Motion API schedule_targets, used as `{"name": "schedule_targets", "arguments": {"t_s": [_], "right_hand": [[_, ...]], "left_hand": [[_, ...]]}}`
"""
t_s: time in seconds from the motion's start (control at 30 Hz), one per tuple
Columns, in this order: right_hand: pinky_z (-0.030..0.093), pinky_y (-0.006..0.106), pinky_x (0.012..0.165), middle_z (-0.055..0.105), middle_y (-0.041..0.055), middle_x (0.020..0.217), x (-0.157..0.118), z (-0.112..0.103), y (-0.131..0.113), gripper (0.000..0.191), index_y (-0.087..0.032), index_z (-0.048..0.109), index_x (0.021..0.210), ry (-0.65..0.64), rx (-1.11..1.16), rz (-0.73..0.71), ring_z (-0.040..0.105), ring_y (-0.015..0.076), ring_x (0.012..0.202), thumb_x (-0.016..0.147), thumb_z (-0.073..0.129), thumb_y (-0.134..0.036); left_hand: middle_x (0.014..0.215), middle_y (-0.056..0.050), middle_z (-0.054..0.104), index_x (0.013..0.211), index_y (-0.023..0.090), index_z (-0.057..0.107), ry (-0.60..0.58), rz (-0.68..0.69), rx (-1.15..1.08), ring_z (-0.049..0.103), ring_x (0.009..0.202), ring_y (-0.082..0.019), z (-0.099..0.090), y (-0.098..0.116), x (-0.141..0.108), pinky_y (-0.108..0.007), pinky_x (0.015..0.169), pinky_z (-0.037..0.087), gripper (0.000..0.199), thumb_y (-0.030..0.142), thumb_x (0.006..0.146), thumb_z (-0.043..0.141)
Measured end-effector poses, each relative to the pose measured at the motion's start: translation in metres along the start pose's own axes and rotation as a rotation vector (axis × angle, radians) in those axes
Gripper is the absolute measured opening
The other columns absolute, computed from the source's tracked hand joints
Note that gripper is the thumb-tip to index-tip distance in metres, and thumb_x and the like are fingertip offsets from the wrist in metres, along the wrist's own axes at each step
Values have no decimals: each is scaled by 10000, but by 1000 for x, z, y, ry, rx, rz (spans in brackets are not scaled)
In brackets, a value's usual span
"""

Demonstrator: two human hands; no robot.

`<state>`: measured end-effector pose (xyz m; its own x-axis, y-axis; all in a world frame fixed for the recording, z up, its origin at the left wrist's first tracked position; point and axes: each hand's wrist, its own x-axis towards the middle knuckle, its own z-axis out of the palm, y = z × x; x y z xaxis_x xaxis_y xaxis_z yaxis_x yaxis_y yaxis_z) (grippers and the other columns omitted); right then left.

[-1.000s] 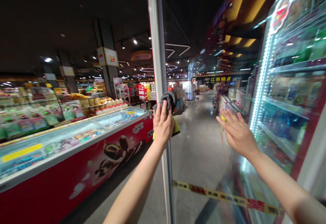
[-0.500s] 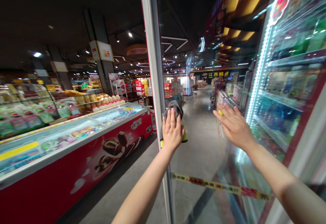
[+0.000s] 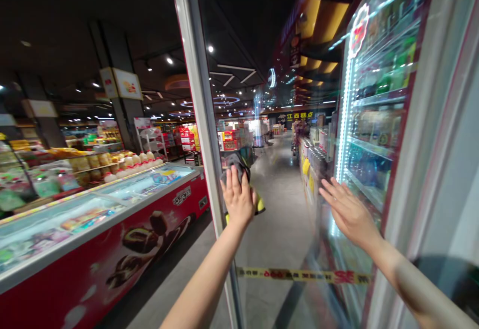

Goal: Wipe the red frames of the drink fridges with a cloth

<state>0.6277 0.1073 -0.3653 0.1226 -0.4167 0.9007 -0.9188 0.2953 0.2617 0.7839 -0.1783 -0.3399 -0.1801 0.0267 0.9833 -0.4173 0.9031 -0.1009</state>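
My left hand (image 3: 239,200) holds a grey and yellow cloth (image 3: 237,161) flat against the glass door panel (image 3: 269,209), close to its pale metal frame (image 3: 198,77). The fingers lie extended over the cloth, and its yellow edge shows below the palm. Farther right, my right hand (image 3: 351,211) is open with nothing in it, fingers stretched towards the glass. Whether it touches the pane I cannot tell. A yellow printed strip (image 3: 284,273) crosses the lower part of the glass.
Left of the door stands a long red chest freezer (image 3: 157,239) with packaged goods inside. Jars and bottles are displayed behind it. Through or reflected in the glass, a lit drinks cooler (image 3: 374,119) appears on the right. A grey floor aisle (image 3: 275,169) runs ahead.
The view has turned right, so the door frame and freezer sit farther left. My left hand stays on the cloth near the frame; my right hand is slightly lower in view, still open.
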Motion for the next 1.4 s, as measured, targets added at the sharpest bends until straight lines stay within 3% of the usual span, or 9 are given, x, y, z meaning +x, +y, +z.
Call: {"name": "schedule_targets", "arguments": {"t_s": [0.1,0.33,0.43,0.6,0.83,0.97,1.1,1.23,1.4], "right_hand": [[384,597,1185,459,105,1561,-8,3,0,797,-277,223,1614,-8,-17,46,342,292,1493,913,464,18],[397,585,1182,390,86,1604,-28,-1,8,839,-286,144,1625,-127,-66,57,296,280,1514,902,420,38],[394,564,1192,430,72,1584,-34,-1,10,834,-284,135,1626,-130,-61,82,315,257,1509,904,397,43],[393,558,1194,400,68,1599,-34,10,5,833,-287,137,1626,-62,-78,146,306,258,1511,902,392,36],[403,563,1187,433,105,1578,-35,-1,5,813,-230,157,1626,-100,-99,104,306,255,1512,898,415,26],[404,569,1186,446,108,1571,-41,-9,10,819,-214,150,1625,-131,-126,124,282,252,1522,887,401,35],[409,557,1188,409,97,1596,-45,-7,9,840,-228,145,1626,-145,-144,168,254,254,1531,870,401,36],[433,547,1175,402,105,1601,-51,-5,9,830,-211,154,1626,-156,-155,163,256,262,1530,871,394,37],[450,541,1166,513,119,1526,-68,-14,15,752,-197,311,1586,-190,-205,184,313,262,1507,875,399,31]], "left_hand": [[1665,-184,144,1537,127,384,21,0,-16,109,1556,-338,6,21,34,-623,1262,92,712,222,868,610],[1568,-31,450,1354,232,611,-82,715,-108,202,1547,-208,-5,5,-20,-436,1299,102,447,225,910,562],[1609,-100,359,1421,181,545,-29,550,-83,157,1555,-236,-7,9,18,-485,1294,96,534,216,890,594],[1662,-156,153,1528,129,396,-12,273,-119,74,1560,-287,5,68,89,-576,1278,76,663,232,899,582],[1622,-53,330,1427,190,544,-94,862,-167,191,1546,-203,4,65,13,-421,1302,87,492,236,938,561],[1625,-88,316,1459,174,509,-44,734,-176,181,1548,-237,8,64,41,-479,1300,81,524,200,938,555],[1643,-132,228,1543,154,377,20,461,-230,138,1555,-252,18,107,95,-552,1288,80,609,157,949,508],[1644,-137,217,1527,116,393,25,667,-262,151,1551,-245,23,132,77,-501,1299,89,580,151,957,496],[1652,-125,200,1470,118,485,-80,977,-238,197,1542,-262,20,113,23,-464,1307,61,528,213,953,535]]}}
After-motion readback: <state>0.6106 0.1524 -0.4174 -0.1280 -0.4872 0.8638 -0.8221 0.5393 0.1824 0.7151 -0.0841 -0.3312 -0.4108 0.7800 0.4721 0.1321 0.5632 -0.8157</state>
